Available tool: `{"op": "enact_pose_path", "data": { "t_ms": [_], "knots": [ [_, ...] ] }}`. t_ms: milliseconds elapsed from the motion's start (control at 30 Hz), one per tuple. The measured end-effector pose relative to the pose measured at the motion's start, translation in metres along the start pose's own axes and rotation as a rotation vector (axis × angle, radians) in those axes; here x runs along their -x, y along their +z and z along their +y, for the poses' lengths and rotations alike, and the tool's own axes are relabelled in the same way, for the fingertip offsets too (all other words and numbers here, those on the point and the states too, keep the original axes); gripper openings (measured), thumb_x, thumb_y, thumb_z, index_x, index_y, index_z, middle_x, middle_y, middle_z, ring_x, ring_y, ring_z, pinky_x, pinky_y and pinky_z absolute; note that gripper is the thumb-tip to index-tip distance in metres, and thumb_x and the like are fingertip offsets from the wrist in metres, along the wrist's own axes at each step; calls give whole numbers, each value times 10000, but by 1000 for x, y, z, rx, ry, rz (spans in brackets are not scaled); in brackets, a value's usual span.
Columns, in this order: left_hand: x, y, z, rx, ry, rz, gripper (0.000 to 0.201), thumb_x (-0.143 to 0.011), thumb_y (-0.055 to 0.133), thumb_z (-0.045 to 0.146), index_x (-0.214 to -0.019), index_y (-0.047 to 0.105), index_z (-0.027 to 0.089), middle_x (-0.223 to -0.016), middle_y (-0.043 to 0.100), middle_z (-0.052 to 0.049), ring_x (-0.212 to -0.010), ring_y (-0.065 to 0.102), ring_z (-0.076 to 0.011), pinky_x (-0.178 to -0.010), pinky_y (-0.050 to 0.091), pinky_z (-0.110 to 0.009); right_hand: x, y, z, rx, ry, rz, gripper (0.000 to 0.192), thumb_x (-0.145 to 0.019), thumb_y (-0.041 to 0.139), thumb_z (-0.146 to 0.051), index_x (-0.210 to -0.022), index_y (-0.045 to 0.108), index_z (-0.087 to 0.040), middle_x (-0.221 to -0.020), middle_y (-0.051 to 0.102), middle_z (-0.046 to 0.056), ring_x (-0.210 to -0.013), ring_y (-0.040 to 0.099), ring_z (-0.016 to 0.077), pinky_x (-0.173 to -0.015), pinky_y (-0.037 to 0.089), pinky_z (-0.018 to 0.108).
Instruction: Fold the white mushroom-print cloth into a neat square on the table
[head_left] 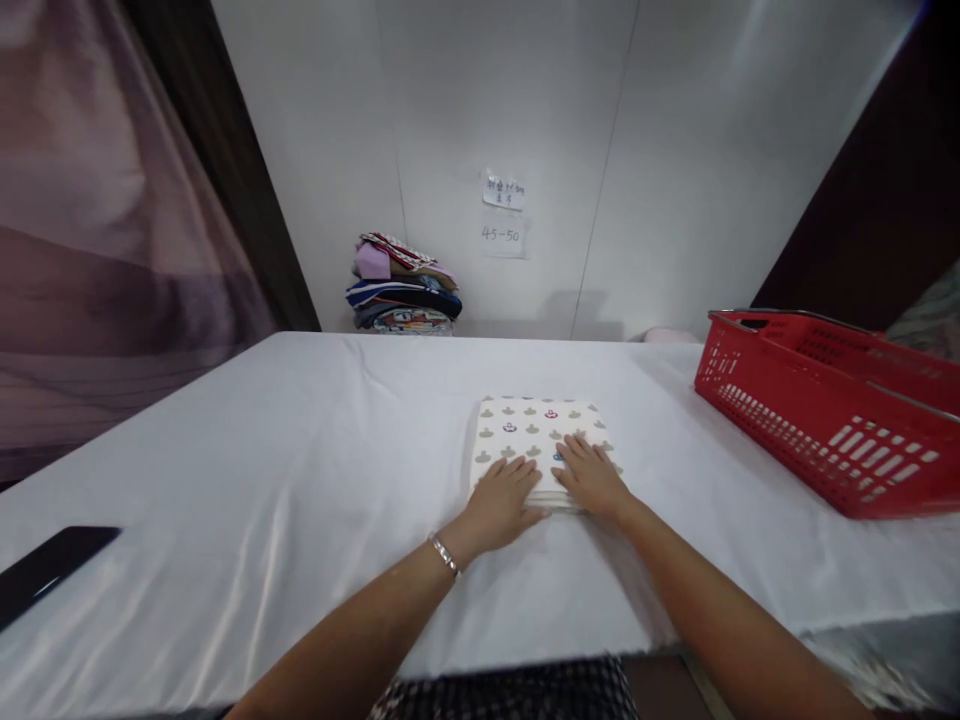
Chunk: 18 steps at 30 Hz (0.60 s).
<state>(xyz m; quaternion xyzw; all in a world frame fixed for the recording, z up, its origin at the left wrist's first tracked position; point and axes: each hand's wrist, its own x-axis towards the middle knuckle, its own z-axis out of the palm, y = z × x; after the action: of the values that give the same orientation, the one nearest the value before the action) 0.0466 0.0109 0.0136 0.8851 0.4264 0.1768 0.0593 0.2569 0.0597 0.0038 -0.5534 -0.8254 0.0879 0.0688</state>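
Two bare forearms reach out from the near edge of the surface point(225, 480), which is draped in a white cloth, and both hands lie flat on the near part of a folded patterned cloth point(536, 430) set a little right of centre. The left hand point(502, 500), with a thin bracelet point(444, 553) at its wrist, presses palm down on the near left corner, fingers spread and pointing right; the right hand point(592, 475) rests just beside it, fingers spread and pointing away. Neither grip closes on anything: both are open and flat, only bearing down on the fabric. To do this pressing well, it seems best to keep the palms level and the pressure even, so the stacked layers at the near edge stay aligned and do not slide on the smooth white cover; sweeping outward from the middle would likely flatten trapped air and creases. A dark flat phone-like object point(45, 570) lies at the far left edge, well apart. A red plastic basket point(825, 430) stands on the right side, apart from the cloth. Farther back, against the wall, sits a pile of folded clothes point(405, 285), and above it two paper notes point(502, 210) are stuck to the wall.
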Motion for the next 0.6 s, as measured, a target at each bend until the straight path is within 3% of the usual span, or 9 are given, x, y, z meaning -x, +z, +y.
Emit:
{"op": "enact_pose_path", "data": {
  "t_ms": [100,200,333,433,600],
  "knots": [
    [-20,-18,-8,47,-68,8,400,-921,387,474,-1151,593,219,-1259,579,-77,-1207,490,-235,-1013,370,-421,-5,1,5,-35,20,-44,570,-906,360,-477,-1396,378,-185,-1505,257,111,-1399,167,279,-1096,153,523],
    [-41,-23,-25,-26,-199,104,389,-892,463,452,-1188,566,221,-1372,475,-91,-1321,347,-275,-1071,273,-492,-20,-9,13,-78,34,-32,550,-893,401,-471,-1371,420,-199,-1481,311,128,-1382,225,288,-1073,226,513],
    [-51,-5,-47,-17,-343,42,422,-889,461,434,-1261,490,238,-1471,327,-110,-1370,240,-318,-1024,290,-581,-39,-12,32,-7,92,144,540,-899,402,-443,-1377,394,-191,-1486,299,135,-1388,200,296,-1053,264,535],
    [-46,8,-52,0,-326,60,407,-899,446,390,-1289,453,270,-1494,284,-92,-1386,200,-306,-994,328,-580,-43,0,47,-5,124,164,542,-901,396,-437,-1375,393,-173,-1496,274,139,-1388,196,300,-1045,307,523],
    [-41,11,-52,62,-336,95,396,-897,451,377,-1281,461,280,-1484,300,-101,-1382,213,-304,-970,357,-578,-40,17,56,-39,98,218,545,-898,394,-444,-1372,403,-176,-1495,276,129,-1386,199,311,-1058,310,543]
  ]
}}
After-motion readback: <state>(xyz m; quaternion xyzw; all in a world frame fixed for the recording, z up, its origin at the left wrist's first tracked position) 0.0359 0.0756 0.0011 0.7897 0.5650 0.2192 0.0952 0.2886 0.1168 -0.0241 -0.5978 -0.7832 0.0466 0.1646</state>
